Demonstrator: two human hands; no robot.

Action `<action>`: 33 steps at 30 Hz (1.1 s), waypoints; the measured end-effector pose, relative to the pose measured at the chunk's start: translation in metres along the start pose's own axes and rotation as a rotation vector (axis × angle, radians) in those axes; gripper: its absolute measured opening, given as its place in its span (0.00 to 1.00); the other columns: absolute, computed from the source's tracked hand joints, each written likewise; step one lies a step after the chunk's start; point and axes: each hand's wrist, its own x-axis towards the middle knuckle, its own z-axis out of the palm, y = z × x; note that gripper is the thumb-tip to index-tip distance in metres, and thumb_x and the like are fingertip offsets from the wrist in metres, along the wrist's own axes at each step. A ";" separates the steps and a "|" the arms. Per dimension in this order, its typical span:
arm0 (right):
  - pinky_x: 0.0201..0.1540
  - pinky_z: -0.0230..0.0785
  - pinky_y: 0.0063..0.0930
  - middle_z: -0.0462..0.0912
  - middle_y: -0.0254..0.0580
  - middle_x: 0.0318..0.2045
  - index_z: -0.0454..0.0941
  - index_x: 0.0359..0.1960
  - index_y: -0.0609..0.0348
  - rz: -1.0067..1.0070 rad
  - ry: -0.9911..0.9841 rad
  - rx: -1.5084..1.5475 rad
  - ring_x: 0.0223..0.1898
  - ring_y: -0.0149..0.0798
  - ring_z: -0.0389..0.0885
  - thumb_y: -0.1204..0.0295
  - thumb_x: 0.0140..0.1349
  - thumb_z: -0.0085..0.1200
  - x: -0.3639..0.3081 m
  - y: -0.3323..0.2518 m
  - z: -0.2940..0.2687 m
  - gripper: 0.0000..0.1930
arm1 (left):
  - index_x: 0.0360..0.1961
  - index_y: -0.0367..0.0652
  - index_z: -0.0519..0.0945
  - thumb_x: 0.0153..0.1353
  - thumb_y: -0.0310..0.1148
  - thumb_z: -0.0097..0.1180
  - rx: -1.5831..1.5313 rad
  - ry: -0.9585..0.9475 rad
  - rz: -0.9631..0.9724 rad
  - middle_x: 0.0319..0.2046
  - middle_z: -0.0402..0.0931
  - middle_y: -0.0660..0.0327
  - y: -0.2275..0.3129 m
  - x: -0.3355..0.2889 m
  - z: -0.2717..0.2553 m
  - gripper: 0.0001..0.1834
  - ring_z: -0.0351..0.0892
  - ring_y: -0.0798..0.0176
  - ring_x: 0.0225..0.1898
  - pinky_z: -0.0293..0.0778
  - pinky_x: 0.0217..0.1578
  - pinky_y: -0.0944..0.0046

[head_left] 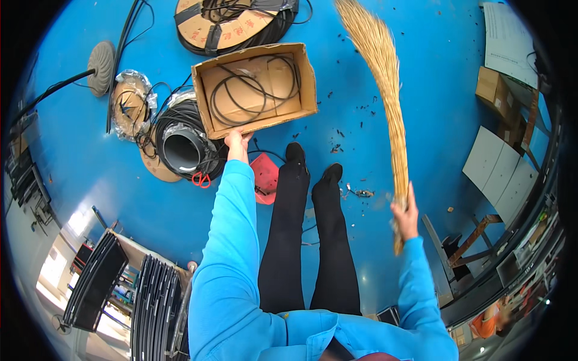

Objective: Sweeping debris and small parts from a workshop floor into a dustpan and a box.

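Observation:
My left hand grips the near edge of an open cardboard box, its fingers partly hidden by the wall. Inside the box lies a loosely coiled black cable. My right hand is wrapped round the handle of a long straw broom, whose bristles fan out toward the far side. Below the box, a red dustpan rests on the floor, partly covered by my left arm. Small dark scraps are scattered over the blue floor between my feet and the broom.
Beside the box stand a spool of black cable, red-handled scissors and a plastic-wrapped reel. A large cable coil lies beyond. Cartons and white panels line the right, and stacked black panels the lower left.

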 end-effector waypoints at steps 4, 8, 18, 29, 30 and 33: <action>0.45 0.71 0.35 0.70 0.51 0.53 0.49 0.65 0.41 -0.022 -0.062 -0.194 0.46 0.49 0.76 0.77 0.51 0.53 0.089 -0.046 -0.013 0.40 | 0.44 0.24 0.64 0.44 0.14 0.44 -0.023 -0.045 0.131 0.40 0.68 0.39 -0.002 -0.030 -0.019 0.21 0.74 0.40 0.34 0.77 0.32 0.40; 0.39 0.73 0.37 0.75 0.53 0.46 0.47 0.65 0.40 0.032 -0.063 -0.392 0.39 0.49 0.78 0.73 0.56 0.50 0.109 -0.093 -0.002 0.36 | 0.42 0.23 0.65 0.45 0.15 0.45 0.067 -0.128 0.484 0.35 0.70 0.41 -0.017 -0.086 -0.098 0.19 0.75 0.42 0.31 0.77 0.33 0.40; 0.30 0.71 0.48 0.78 0.58 0.29 0.43 0.65 0.43 -0.161 -0.123 -0.865 0.27 0.58 0.78 0.69 0.52 0.51 0.035 -0.072 0.038 0.39 | 0.44 0.25 0.67 0.46 0.14 0.48 0.067 -0.007 0.494 0.35 0.71 0.43 -0.030 -0.190 -0.250 0.20 0.76 0.45 0.30 0.79 0.28 0.48; 0.33 0.71 0.44 0.79 0.53 0.34 0.47 0.64 0.40 -0.136 -0.334 -1.063 0.30 0.57 0.78 0.69 0.48 0.52 -0.017 0.001 -0.097 0.40 | 0.43 0.25 0.67 0.47 0.14 0.47 -0.123 -0.040 0.458 0.37 0.71 0.44 -0.068 -0.296 -0.314 0.18 0.76 0.44 0.31 0.78 0.33 0.44; 0.35 0.71 0.41 0.80 0.51 0.37 0.49 0.64 0.41 -0.091 -0.382 -1.045 0.32 0.56 0.78 0.69 0.48 0.53 -0.031 0.004 -0.112 0.39 | 0.43 0.25 0.66 0.47 0.14 0.47 -0.136 -0.034 0.467 0.37 0.71 0.43 -0.071 -0.302 -0.322 0.18 0.76 0.44 0.32 0.78 0.33 0.43; 0.40 0.71 0.35 0.77 0.49 0.44 0.53 0.64 0.43 0.027 -0.444 -0.669 0.39 0.52 0.78 0.70 0.49 0.55 -0.068 -0.011 -0.154 0.38 | 0.43 0.25 0.66 0.48 0.14 0.47 -0.180 -0.018 0.503 0.36 0.71 0.43 -0.066 -0.314 -0.348 0.18 0.76 0.44 0.32 0.78 0.34 0.42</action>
